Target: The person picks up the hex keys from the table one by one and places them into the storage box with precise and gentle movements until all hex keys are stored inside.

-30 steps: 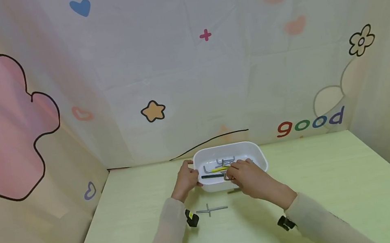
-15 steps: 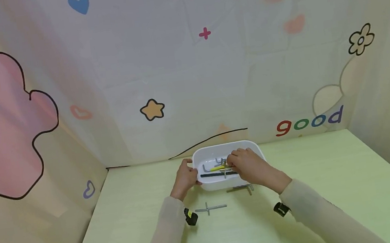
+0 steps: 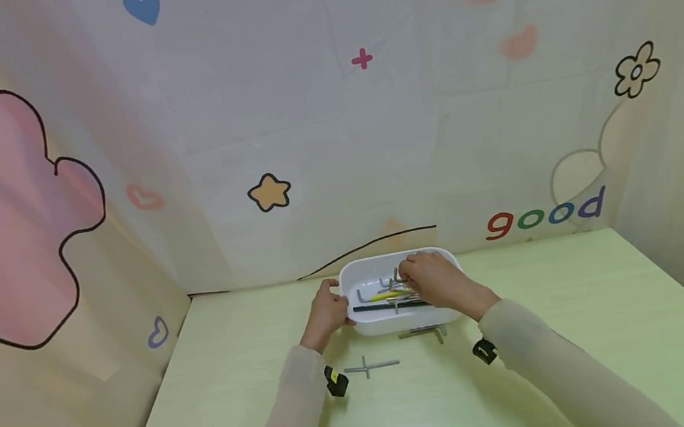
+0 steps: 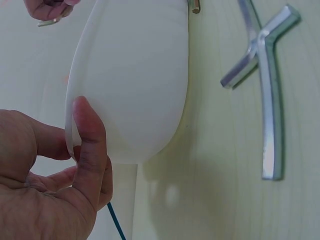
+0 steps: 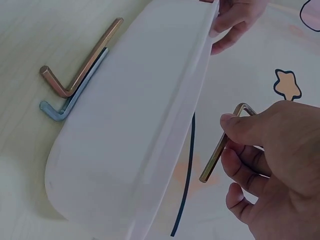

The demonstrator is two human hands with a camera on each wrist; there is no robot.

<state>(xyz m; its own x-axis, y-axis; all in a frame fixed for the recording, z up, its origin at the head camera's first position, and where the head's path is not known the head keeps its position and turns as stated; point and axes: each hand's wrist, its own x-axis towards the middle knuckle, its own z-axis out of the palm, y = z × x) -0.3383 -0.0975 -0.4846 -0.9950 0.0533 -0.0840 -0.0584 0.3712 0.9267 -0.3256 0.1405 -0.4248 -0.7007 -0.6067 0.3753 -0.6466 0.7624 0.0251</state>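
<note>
My left hand (image 3: pixel 324 315) grips the left end of a white plastic bin (image 3: pixel 389 324), its thumb on the outside of the rim in the left wrist view. Over the bin, my right hand (image 3: pixel 440 280) pinches a brassy L-shaped hex key (image 5: pixel 215 156) between thumb and fingers. Inside the bin lie several grey hex keys, a yellow stick-like piece (image 3: pixel 382 297) and a long black rod (image 3: pixel 370 308). Part of these contents is hidden under the right hand.
Close against the bin's front lie a copper-coloured hex key (image 5: pixel 92 57) and a silver hex key (image 5: pixel 85 90). Nearer me, two silver hex keys (image 4: pixel 269 115) lie crossed on the pale green table (image 3: pixel 236 343). A printed curtain (image 3: pixel 332 135) hangs behind the bin.
My right hand has moved from the bin's front side toward its back, uncovering the keys in front. A hex key is now visible lying across the black rod. The left hand keeps its place.
</note>
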